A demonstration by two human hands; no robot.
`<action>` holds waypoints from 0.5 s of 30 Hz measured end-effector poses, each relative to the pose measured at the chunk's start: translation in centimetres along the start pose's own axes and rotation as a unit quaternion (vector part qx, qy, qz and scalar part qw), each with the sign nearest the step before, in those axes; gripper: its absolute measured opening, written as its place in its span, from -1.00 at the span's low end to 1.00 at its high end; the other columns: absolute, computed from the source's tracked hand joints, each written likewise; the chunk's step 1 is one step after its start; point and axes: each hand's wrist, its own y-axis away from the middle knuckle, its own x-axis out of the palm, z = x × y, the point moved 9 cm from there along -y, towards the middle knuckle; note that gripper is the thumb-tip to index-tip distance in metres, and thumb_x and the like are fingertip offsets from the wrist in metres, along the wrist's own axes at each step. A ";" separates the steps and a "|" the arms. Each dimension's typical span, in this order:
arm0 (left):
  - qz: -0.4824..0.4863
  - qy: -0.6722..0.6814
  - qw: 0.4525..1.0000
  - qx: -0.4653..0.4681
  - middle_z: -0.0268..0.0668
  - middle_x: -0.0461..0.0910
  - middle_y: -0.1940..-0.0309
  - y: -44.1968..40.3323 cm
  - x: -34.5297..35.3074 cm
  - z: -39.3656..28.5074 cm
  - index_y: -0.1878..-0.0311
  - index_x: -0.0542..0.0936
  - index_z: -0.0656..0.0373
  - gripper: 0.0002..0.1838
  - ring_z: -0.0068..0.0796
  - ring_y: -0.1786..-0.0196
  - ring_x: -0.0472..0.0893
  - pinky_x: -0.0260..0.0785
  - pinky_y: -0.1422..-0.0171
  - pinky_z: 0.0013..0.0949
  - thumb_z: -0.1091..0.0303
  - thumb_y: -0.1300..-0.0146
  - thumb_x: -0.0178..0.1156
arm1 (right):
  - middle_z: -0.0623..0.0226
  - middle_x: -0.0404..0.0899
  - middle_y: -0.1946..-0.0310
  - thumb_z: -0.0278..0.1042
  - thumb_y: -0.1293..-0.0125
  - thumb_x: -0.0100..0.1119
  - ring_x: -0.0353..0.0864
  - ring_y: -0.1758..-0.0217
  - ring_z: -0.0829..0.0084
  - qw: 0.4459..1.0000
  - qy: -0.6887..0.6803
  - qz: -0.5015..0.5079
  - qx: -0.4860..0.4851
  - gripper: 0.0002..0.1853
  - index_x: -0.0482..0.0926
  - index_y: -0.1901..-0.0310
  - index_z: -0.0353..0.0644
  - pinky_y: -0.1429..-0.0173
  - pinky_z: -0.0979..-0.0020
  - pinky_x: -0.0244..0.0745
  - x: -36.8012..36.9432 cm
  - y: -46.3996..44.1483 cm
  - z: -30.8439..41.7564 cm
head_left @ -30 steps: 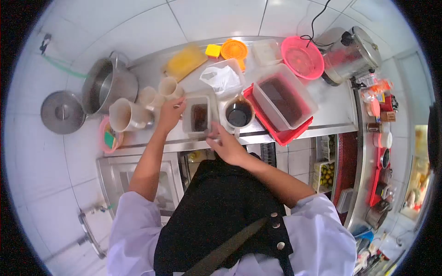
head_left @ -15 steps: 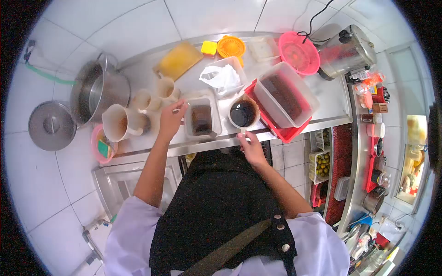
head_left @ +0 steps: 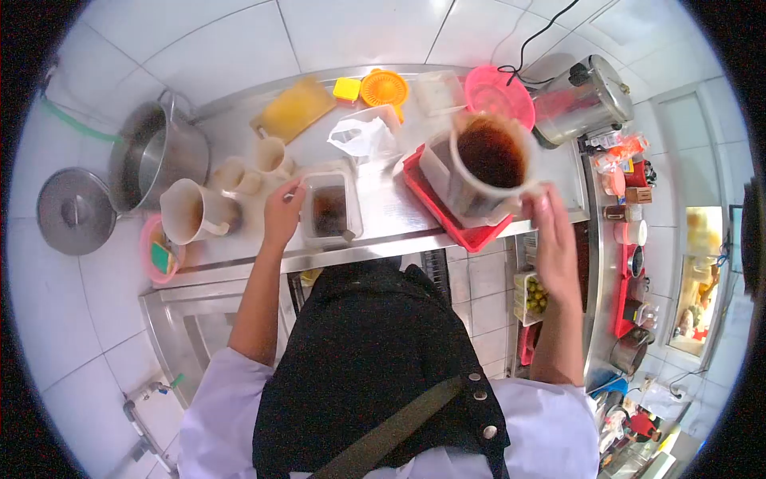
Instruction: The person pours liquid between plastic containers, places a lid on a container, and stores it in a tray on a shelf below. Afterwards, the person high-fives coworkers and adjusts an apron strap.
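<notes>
My right hand (head_left: 554, 239) grips the handle of a pitcher (head_left: 488, 160) with dark brown liquid, raised above a clear rectangular tub (head_left: 447, 188). That tub sits in a red tray (head_left: 423, 189) and is partly hidden by the pitcher. At the left edge of a smaller plastic container (head_left: 357, 219) with dark liquid, my left hand (head_left: 282, 211) has its thumb and fingers drawn together; whether it grips the rim cannot be made out. A beige jug (head_left: 182, 209) and two smaller cups (head_left: 236, 176) (head_left: 272, 156) stand left of it.
A large steel pot (head_left: 152, 160) and a lid (head_left: 76, 211) are at the left, beside a pink bowl (head_left: 163, 267) with a sponge. Farther back are a yellow board (head_left: 297, 108), an orange juicer (head_left: 384, 88), a white bag (head_left: 361, 137), a pink basin (head_left: 501, 94) and a steel dispenser (head_left: 586, 100).
My right hand moved from the small container to the pitcher's handle, then lifted the pitcher up and right over the tub. My left hand has stayed by the container.
</notes>
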 end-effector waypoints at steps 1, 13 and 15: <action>-0.008 -0.034 0.999 0.007 -0.30 0.71 0.34 0.0 0.0 0.0 -0.25 0.70 0.22 -0.56 -0.65 0.40 0.60 0.45 0.45 -0.49 0.14 -0.45 0.31 | 0.22 0.64 0.08 -0.15 -0.73 -0.19 0.60 -0.10 0.42 0.999 0.038 0.018 -0.013 -0.61 0.56 -0.11 -0.29 -0.25 0.32 0.45 -0.7 -1.5 0.1; -0.039 -0.027 0.990 0.133 -0.16 0.79 0.01 -0.8 0.5 -0.9 -0.20 0.73 0.19 -0.64 -0.49 0.13 0.67 0.50 0.00 -0.41 0.22 -0.47 0.28 | -0.29 0.67 0.12 -0.03 -0.62 -0.14 0.66 -0.05 -0.28 0.947 0.298 0.102 -0.068 -0.53 0.60 -0.02 -0.33 -0.13 -0.18 0.49 3.1 -11.7 -6.8; -0.045 -0.034 0.991 0.123 -0.16 0.79 0.00 -0.4 0.4 -1.3 -0.21 0.73 0.18 -0.65 -0.49 0.13 0.67 0.50 -0.02 -0.41 0.22 -0.47 0.28 | -0.30 0.67 0.10 -0.05 -0.62 -0.15 0.67 -0.05 -0.27 0.935 0.334 0.104 -0.062 -0.53 0.60 0.00 -0.34 -0.12 -0.19 0.50 4.2 -13.3 -9.2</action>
